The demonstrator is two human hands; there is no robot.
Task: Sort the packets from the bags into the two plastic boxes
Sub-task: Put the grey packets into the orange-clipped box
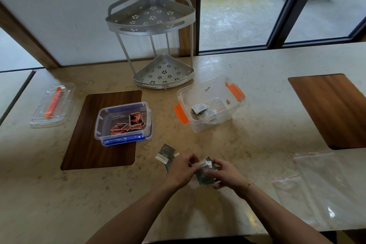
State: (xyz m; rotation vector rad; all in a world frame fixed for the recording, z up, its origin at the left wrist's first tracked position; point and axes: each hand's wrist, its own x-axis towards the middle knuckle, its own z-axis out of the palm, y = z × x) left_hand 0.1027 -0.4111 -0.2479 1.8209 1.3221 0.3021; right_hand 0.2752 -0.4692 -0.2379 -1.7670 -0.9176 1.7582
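- Left hand (183, 170) reaches in from the bottom edge, forearm angled up and to the right; its fingers are curled and pinch the left end of a small stack of dark packets (206, 173), held just above the surface (257, 125).
- Right hand (225, 174) comes in from the lower right, its fingers curled round the right side of the same stack (both hands meet on it, near the front of the surface).
- Far left: a clear lid (52, 105) with an orange handle lies flat on the surface.
- Next, a clear box with blue clips (123, 123) sits on a dark wooden inlay (89, 144); inside it are red, black and white packets (130, 124), some lying flat, some leaning.
- Just in front of that box and left of the hands, two loose dark packets (166, 153) lie on the surface.
- Behind, at centre, a two-tier metal corner rack (156, 45) stands upright.
- Right of centre, a clear box with orange clips (211, 103), lid off, holds a few white and dark packets (202, 112) in its bottom.
- Far right: two clear zip bags (320, 188) lie flat near the front edge, in front of a second wooden inlay (332, 109).
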